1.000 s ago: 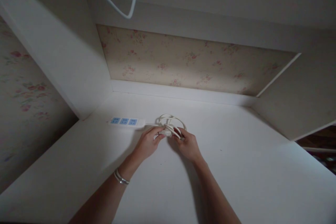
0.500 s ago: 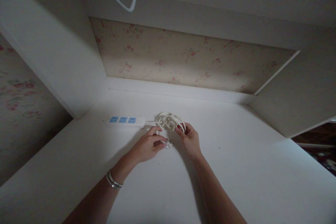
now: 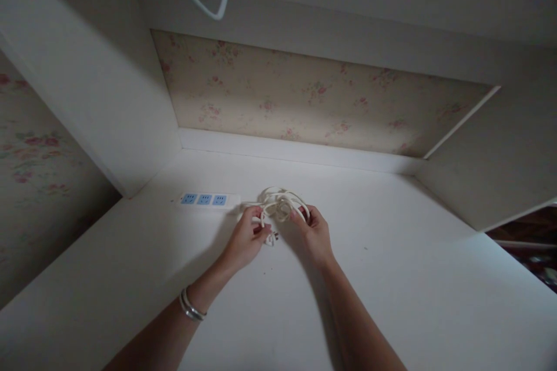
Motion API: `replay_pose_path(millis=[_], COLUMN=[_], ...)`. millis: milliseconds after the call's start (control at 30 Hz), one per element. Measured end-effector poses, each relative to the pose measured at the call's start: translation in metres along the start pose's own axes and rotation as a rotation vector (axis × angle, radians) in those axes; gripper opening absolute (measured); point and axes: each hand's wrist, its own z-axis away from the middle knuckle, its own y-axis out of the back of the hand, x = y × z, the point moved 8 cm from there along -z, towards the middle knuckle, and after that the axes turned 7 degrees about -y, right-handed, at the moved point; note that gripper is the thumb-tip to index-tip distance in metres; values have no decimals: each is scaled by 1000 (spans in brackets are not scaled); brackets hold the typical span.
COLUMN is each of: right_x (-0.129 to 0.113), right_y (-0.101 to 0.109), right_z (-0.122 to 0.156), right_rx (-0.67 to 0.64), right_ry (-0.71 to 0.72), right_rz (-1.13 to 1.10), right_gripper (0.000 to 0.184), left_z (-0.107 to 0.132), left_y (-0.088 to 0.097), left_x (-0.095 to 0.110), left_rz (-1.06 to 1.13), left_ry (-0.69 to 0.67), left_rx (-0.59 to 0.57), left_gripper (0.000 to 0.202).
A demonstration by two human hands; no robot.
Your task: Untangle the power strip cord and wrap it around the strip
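Note:
A white power strip (image 3: 208, 200) with three blue sockets lies on the white desk (image 3: 391, 278), and its cream cord (image 3: 281, 203) is bundled in loops just to its right. My left hand (image 3: 246, 239), with a silver bracelet on the wrist, is closed around the plug end of the cord at the bundle's near left side. My right hand (image 3: 314, 233) pinches the loops at the bundle's right side. The plug itself is mostly hidden under my left fingers.
White side panels rise at the left (image 3: 96, 87) and right (image 3: 491, 156) of the desk. Floral wallpaper (image 3: 304, 93) backs the alcove under a white shelf. A thin white cable (image 3: 204, 0) loops down from above at the top.
My left hand has moved up from the desk to the bundle and closed on the cord's plug end. The right hand stays on the loops.

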Motion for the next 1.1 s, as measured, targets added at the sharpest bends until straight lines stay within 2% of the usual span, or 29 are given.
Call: replay_pose_path(millis=[67, 133, 300, 533, 633, 800, 1000, 1100], right_x=[-5, -8, -1, 6, 0, -8, -10, -15], right_y=[-1, 0, 7, 3, -1, -1, -7, -11], right_z=[1, 2, 0, -1, 4, 7, 10, 12], right_rx=[-19, -30, 10, -109, -174, -171, -217, -249], right_ry=[17, 21, -34, -123, -88, 5, -21, 32], right_rz=[-9, -23, 4, 76, 128, 162, 174, 247], right_gripper=[34, 35, 37, 44, 42, 34, 46, 41], left_z=[0, -1, -2, 2, 1, -1, 0, 1], left_y=[5, 9, 16, 15, 18, 19, 13, 11], left_x=[3, 6, 19, 32, 31, 33, 36, 35], left_rz=[20, -30, -242, -417, -449, -457, -491, -495], left_ry=[-28, -32, -25, -138, -181, -249, -295, -303], left_rx=[72, 97, 76, 8, 5, -14, -75, -103], left_gripper=[45, 43, 40, 39, 35, 32, 33, 35])
